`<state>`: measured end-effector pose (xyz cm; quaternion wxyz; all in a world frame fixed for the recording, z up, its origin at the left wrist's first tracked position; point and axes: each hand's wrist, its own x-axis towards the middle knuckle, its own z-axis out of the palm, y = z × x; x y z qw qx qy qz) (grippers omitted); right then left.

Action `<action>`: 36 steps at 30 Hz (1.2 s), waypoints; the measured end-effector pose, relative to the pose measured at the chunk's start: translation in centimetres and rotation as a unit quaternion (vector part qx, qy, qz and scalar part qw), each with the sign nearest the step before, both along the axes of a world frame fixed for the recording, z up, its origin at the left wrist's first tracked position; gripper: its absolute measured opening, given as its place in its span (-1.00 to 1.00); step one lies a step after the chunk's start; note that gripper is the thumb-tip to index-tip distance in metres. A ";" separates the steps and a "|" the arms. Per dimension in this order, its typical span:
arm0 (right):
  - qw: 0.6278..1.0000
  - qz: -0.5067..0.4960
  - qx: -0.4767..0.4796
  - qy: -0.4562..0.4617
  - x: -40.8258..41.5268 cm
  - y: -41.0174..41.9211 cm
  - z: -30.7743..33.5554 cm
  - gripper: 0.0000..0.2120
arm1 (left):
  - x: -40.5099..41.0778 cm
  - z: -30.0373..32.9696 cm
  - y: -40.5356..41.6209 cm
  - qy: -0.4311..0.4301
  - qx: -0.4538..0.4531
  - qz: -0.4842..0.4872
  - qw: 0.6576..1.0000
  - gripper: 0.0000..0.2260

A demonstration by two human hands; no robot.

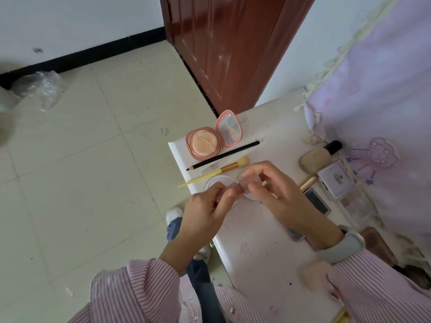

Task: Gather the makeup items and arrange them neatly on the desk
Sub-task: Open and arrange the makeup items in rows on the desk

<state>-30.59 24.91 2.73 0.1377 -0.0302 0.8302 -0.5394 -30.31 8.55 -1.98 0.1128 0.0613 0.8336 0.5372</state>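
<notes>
Both the left hand (207,203) and right hand (272,190) pinch a small pink tube (240,186), lying crosswise above the desk (256,248) near its left edge; beyond, brush (217,172) and pencil (224,155) lie parallel beside the open compact (205,145)

The small pink item (241,186) between the two hands is mostly covered by the fingers (250,176), so its kind cannot be told. The round white container (215,181) under the hands shows only partly. The dark palette (318,202) lies half behind the right hand (283,198), and the beige object (314,273) near the sleeve is blurred.
</notes>
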 end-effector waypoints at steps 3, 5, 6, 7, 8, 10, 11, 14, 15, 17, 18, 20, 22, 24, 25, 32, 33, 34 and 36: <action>0.996 -0.028 0.032 -0.074 -0.5 0.5 -0.2 -0.76 | -0.4 0.1 -0.4 0.054 -0.053 -0.039 0.996 -0.38; 0.995 -0.044 0.064 -0.065 -0.5 0.6 -0.5 -0.78 | -0.5 0.2 -0.5 0.090 -0.076 -0.054 0.992 -0.39; 0.996 -0.035 0.067 -0.052 -0.4 0.6 -0.5 -0.81 | -0.6 0.2 -0.6 0.093 -0.077 -0.052 0.991 -0.42; 0.997 -0.016 0.058 -0.041 -0.4 0.7 -0.4 -0.84 | -0.6 0.0 -0.6 0.091 -0.077 -0.046 0.992 -0.45; 0.999 0.006 0.037 -0.034 -0.3 0.7 -0.2 -0.86 | -0.6 -0.1 -0.7 0.086 -0.076 -0.041 0.993 -0.47; 0.998 0.024 -0.031 -0.050 -0.2 0.9 0.1 -0.95 | -0.7 -0.1 -0.7 0.081 -0.075 -0.042 0.993 -0.44; 0.997 0.017 -0.044 -0.064 -0.3 0.9 0.1 -0.91 | -0.7 -0.1 -0.7 0.089 -0.073 -0.046 0.992 -0.40; 0.997 0.000 0.017 -0.071 -0.1 0.7 -0.3 -0.84 | -0.6 -0.1 -0.4 0.123 -0.062 -0.064 0.988 -0.34; 0.998 0.000 0.035 -0.050 0.0 0.7 -0.5 -0.87 | -0.5 -0.2 -0.4 0.119 -0.061 -0.067 0.989 -0.32; 0.999 0.024 0.034 -0.020 0.2 0.8 -0.6 -0.89 | -0.4 -0.4 -0.4 0.098 -0.059 -0.064 0.991 -0.27; 0.999 0.037 0.024 -0.014 0.3 0.9 -0.5 -0.87 | -0.4 -0.5 -0.5 0.095 -0.058 -0.061 0.992 -0.26; 0.999 0.044 0.008 -0.024 0.3 1.1 -0.4 -0.88 | -0.4 -0.4 -0.6 0.104 -0.053 -0.062 0.991 -0.29; 0.998 0.030 0.009 -0.060 0.2 1.0 -0.4 -0.94 | -0.4 -0.2 -0.5 0.121 -0.046 -0.066 0.989 -0.36; 0.998 0.018 0.027 -0.054 0.1 1.0 -0.5 -0.92 | -0.4 0.0 -0.3 0.125 -0.046 -0.065 0.989 -0.40; 0.998 0.023 0.031 -0.041 0.1 1.2 -0.5 -0.94 | -0.5 0.1 -0.2 0.120 -0.044 -0.065 0.990 -0.40; 0.999 0.020 -0.006 -0.050 -0.1 1.5 0.1 -0.87 | -0.7 0.2 -0.2 0.059 -0.001 -0.067 0.996 -0.26; 0.999 0.016 0.007 -0.050 -0.1 1.5 0.1 -0.85 | -0.7 0.2 -0.2 0.054 -0.001 -0.074 0.996 -0.26; 0.999 0.018 0.018 -0.038 -0.1 1.5 0.1 -0.88 | -0.7 0.2 -0.2 0.048 -0.003 -0.081 0.996 -0.27; 0.999 0.040 0.028 -0.014 -0.1 1.6 0.2 -0.92 | -0.6 0.2 -0.3 0.045 -0.013 -0.090 0.995 -0.34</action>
